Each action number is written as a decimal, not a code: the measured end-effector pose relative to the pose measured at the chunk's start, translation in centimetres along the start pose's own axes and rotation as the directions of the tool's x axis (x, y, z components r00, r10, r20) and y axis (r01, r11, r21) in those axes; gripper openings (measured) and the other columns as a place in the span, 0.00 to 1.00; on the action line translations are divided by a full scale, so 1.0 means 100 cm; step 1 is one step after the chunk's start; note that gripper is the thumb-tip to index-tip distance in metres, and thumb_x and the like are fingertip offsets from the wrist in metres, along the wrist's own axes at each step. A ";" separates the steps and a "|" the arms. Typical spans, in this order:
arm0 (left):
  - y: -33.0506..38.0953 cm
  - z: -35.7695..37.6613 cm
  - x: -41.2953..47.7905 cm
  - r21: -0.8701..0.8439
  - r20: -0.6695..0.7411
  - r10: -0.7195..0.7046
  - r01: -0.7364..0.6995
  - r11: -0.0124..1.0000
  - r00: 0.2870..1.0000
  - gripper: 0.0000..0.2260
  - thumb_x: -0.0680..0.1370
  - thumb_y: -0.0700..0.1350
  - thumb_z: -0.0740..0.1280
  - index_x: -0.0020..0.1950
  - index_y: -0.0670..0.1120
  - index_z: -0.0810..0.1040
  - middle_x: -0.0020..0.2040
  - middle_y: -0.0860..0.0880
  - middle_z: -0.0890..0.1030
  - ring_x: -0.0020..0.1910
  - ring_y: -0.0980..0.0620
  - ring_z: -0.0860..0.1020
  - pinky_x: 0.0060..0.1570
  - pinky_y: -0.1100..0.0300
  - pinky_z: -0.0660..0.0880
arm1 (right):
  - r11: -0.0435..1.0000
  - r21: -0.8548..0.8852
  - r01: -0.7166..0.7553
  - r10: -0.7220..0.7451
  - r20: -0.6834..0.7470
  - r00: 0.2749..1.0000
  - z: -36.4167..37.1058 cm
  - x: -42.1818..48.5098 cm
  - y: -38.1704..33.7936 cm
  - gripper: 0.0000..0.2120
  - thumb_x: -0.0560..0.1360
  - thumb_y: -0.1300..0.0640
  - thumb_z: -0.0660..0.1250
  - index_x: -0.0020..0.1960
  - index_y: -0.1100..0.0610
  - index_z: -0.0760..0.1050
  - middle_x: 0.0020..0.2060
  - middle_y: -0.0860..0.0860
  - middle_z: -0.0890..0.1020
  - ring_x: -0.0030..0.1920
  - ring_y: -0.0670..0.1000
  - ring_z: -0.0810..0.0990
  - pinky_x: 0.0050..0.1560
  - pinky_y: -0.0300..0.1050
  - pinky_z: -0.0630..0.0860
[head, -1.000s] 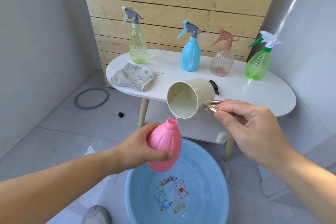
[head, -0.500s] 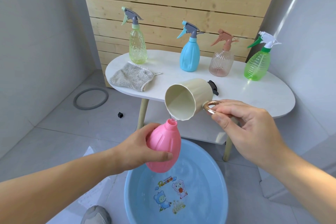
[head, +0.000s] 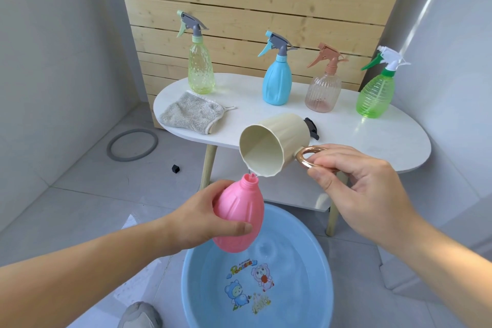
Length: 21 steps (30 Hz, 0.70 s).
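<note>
My left hand (head: 198, 218) grips a pink bottle (head: 238, 214) with no cap, held upright over a blue basin (head: 319, 287) that has water in it. My right hand (head: 364, 192) pinches the gold ring handle (head: 308, 156) of a cream cup (head: 274, 145). The cup is tipped far over to the left, its lip just above the bottle's open neck, and a thin trickle of water runs from it into the neck.
On the white oval table (head: 386, 141) behind stand a yellow-green spray bottle (head: 200, 69), a blue one (head: 277, 82), a pink-clear one (head: 323, 92) and a green one (head: 375, 96), plus a grey cloth (head: 190, 112) and a black part (head: 311, 128). A grey ring (head: 132, 144) lies on the floor.
The cup has tipped a little further over the bottle's neck. Both hands stay almost where they were.
</note>
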<state>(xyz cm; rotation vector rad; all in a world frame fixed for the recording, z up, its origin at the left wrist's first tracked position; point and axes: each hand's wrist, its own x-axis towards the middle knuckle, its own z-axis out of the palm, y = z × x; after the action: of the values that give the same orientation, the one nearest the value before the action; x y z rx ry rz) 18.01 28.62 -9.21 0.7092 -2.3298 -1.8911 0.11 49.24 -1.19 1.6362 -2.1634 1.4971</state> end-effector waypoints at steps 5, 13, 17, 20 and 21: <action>0.000 0.000 0.000 0.003 0.007 0.001 -0.001 1.000 1.000 0.35 0.61 0.52 0.83 0.66 0.58 0.76 0.56 0.52 0.84 0.55 0.52 0.84 0.54 0.52 0.84 | 0.999 -0.009 0.031 -0.031 0.000 1.000 0.000 0.000 0.001 0.06 0.75 0.51 0.68 0.50 0.45 0.81 0.52 0.40 0.84 0.60 0.43 0.80 0.62 0.34 0.72; -0.001 0.000 -0.001 0.011 0.003 0.000 0.000 1.000 1.000 0.36 0.62 0.51 0.83 0.68 0.57 0.75 0.58 0.51 0.83 0.55 0.52 0.84 0.54 0.50 0.84 | 0.998 -0.047 0.043 -0.043 -0.004 0.999 0.001 -0.001 0.005 0.06 0.74 0.56 0.70 0.49 0.51 0.84 0.51 0.42 0.85 0.60 0.44 0.80 0.63 0.37 0.73; -0.001 0.000 -0.001 0.013 0.006 -0.002 0.002 1.000 1.000 0.35 0.62 0.50 0.83 0.67 0.57 0.76 0.57 0.51 0.83 0.55 0.52 0.84 0.54 0.50 0.84 | 0.997 -0.046 0.061 -0.061 0.000 0.998 0.001 -0.001 0.004 0.07 0.75 0.51 0.68 0.50 0.49 0.83 0.51 0.41 0.84 0.60 0.44 0.80 0.64 0.38 0.73; -0.001 0.000 0.000 0.014 0.004 -0.002 0.002 1.000 1.000 0.35 0.62 0.51 0.83 0.67 0.58 0.75 0.58 0.51 0.83 0.55 0.51 0.84 0.55 0.49 0.84 | 0.996 -0.046 0.074 -0.074 0.004 0.997 0.001 -0.001 0.003 0.05 0.75 0.53 0.68 0.50 0.46 0.81 0.52 0.40 0.84 0.61 0.44 0.80 0.64 0.37 0.72; -0.002 0.000 0.000 0.015 0.005 -0.003 0.003 1.000 1.000 0.35 0.62 0.51 0.83 0.68 0.58 0.75 0.58 0.51 0.83 0.56 0.51 0.84 0.55 0.48 0.84 | 0.996 -0.049 0.080 -0.080 0.005 0.997 0.001 0.000 0.003 0.05 0.75 0.52 0.68 0.50 0.45 0.81 0.52 0.40 0.84 0.61 0.44 0.80 0.64 0.37 0.72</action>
<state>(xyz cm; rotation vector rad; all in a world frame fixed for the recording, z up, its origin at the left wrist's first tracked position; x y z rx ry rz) 18.08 28.57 -9.35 0.7103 -2.3500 -1.8803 -0.06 49.20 -1.48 1.6887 -2.0914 1.4102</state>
